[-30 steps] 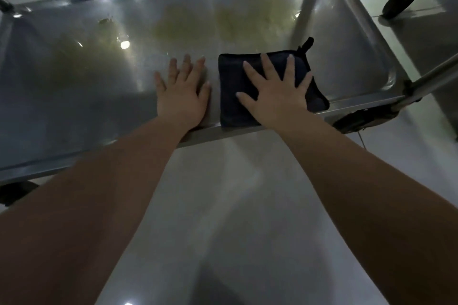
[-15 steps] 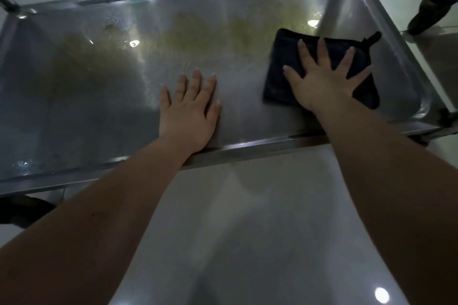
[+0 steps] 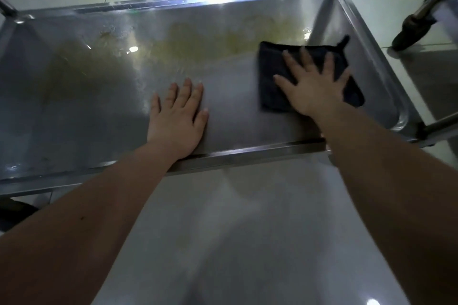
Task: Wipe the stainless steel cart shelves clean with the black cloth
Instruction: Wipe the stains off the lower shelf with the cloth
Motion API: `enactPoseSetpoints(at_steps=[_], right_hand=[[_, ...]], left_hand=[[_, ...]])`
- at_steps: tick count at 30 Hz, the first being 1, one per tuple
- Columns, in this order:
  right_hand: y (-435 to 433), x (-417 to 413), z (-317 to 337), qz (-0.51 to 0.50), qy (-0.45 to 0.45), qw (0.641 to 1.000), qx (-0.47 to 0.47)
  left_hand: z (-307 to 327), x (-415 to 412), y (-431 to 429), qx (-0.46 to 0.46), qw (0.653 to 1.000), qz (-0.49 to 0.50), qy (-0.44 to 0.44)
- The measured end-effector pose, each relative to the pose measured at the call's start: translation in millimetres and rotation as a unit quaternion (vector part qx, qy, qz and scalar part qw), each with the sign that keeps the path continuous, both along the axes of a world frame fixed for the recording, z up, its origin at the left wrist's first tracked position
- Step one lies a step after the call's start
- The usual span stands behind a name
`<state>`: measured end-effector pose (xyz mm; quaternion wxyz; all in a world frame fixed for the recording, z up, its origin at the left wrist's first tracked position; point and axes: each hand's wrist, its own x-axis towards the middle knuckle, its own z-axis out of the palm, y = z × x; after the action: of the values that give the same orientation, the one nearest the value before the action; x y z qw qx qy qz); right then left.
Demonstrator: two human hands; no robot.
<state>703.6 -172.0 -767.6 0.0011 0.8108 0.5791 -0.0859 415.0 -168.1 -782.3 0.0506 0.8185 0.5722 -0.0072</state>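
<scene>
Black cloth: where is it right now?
In the head view, the black cloth lies flat on the cart shelf at its right end, under the spread right hand and right of the left hand.

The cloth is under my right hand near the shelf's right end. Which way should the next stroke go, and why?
Probably push the right hand and the black cloth under it away and leftward into the yellowish film along the far side of the shelf. That patch looks unwiped, while the steel near the flat left hand looks cleaner.
</scene>
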Motion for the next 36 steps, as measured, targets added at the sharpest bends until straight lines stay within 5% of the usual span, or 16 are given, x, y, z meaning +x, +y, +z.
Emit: enactPoseSetpoints(at_steps=[4, 19, 26, 36], right_hand=[[-24.9, 50.1, 3.4, -0.062, 0.001, 0.997, -0.036], [-108.1, 20.8, -6.7, -0.089, -0.021, 0.995, -0.03], [-82.0, -83.3, -9.5, 0.074, -0.027, 0.997, 0.015], [16.3, -79.8, -7.1, 0.039, -0.008, 0.999, -0.002]], left_hand=[[0.9, 1.3, -0.7, -0.002, 1.0, -0.014, 0.012], [0.4, 0.1, -34.6, 0.013, 0.999, -0.043, 0.007], [1.7, 2.5, -33.3, 0.015, 0.999, -0.022, -0.021], [0.3, 1.9, -26.4, -0.002, 1.0, -0.029, -0.001]])
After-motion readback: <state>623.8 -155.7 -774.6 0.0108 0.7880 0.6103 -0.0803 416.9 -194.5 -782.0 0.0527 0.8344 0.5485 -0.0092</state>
